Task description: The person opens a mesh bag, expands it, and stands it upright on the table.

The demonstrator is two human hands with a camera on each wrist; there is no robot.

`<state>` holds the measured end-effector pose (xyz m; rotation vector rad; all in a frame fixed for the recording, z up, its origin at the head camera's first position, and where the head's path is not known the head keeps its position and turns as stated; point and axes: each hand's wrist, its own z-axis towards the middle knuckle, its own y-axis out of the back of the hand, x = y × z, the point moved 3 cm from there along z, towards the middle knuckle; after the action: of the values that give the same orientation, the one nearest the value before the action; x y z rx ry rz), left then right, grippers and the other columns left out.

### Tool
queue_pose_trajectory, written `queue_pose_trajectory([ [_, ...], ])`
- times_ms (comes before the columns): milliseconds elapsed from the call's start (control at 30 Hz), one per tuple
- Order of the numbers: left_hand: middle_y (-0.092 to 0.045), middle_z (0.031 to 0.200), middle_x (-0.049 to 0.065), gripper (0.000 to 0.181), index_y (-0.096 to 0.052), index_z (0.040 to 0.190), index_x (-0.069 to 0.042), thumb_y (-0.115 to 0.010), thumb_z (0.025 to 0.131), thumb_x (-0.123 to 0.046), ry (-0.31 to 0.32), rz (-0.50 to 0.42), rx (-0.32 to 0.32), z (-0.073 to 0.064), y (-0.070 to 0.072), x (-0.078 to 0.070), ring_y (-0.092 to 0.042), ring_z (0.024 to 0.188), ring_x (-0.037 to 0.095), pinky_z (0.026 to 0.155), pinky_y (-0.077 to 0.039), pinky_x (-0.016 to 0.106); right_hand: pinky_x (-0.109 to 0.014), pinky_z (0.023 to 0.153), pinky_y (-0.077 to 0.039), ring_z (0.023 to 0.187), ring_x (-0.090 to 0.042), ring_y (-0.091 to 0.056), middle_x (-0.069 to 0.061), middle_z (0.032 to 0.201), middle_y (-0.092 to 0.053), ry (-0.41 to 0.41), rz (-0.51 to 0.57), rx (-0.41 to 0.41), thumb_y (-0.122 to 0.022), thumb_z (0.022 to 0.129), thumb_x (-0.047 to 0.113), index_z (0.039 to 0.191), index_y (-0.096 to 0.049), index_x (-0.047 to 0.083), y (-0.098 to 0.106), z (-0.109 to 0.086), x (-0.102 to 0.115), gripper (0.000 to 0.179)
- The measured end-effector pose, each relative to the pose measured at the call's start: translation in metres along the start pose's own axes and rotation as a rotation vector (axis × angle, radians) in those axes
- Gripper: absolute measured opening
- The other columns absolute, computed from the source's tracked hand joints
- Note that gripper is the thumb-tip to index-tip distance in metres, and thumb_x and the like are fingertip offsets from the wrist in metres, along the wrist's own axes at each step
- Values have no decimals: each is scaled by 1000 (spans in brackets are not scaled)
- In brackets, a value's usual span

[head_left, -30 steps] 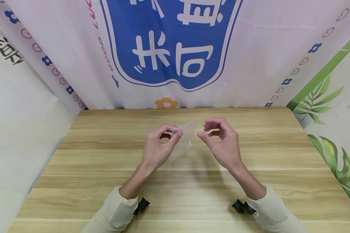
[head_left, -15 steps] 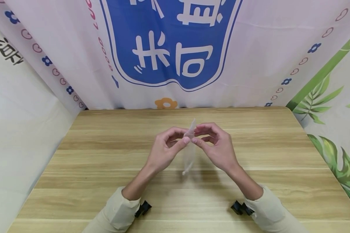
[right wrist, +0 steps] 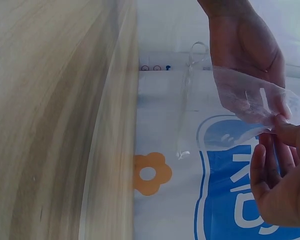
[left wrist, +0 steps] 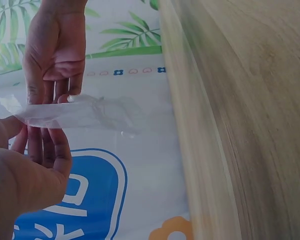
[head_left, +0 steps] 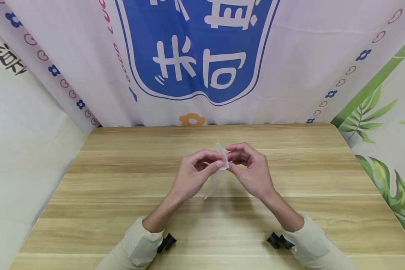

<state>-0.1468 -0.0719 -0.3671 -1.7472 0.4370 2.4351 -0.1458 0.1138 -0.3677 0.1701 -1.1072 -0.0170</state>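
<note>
A clear, thin plastic bag stands upright between the hands above the table, its upper edge folded over toward the right. On its left side the left hand pinches the bag between thumb and fingers. The right hand pinches it from the other side, thumb close to the left thumb. In the right wrist view the see-through bag spreads out away from the fingertips, with a small loop at its far corner. The left wrist view has the bag almost edge-on.
The hands are over a wooden table. Behind it hangs a white cloth with a blue printed emblem, and leaf-patterned fabric is on the right. Black camera mounts are on both wrists.
The right hand has moved left from apart to the bag and pinches it beside the left hand. The left hand has shifted slightly right, and the bag has turned and its top folded over.
</note>
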Motion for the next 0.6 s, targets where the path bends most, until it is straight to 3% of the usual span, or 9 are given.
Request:
queue_pose_trajectory([
  [200,-78,106,17,7,-77,105,0,-72,102,-4,-31,37,-18,1,1,-1,-71,92,10,75,-61,23,-20,80,-63,88,-2,-75,-22,96,-80,21,-43,4,-79,90,-11,118,-71,-4,0,0,1,29],
  [433,-74,108,17,11,-71,105,2,-68,105,-9,0,89,-51,3,5,-2,-69,94,15,75,-58,20,-20,79,-63,86,-4,-76,-17,95,-82,40,-86,-18,-83,88,-7,117,-72,-4,3,2,3,31],
  [600,-75,112,15,13,-70,105,0,-67,107,-12,-12,152,-76,3,11,-3,-71,93,21,78,-62,25,-20,80,-63,85,-5,-76,-14,94,-82,84,-135,-17,-84,88,-6,117,-72,-2,7,3,2,32],
])
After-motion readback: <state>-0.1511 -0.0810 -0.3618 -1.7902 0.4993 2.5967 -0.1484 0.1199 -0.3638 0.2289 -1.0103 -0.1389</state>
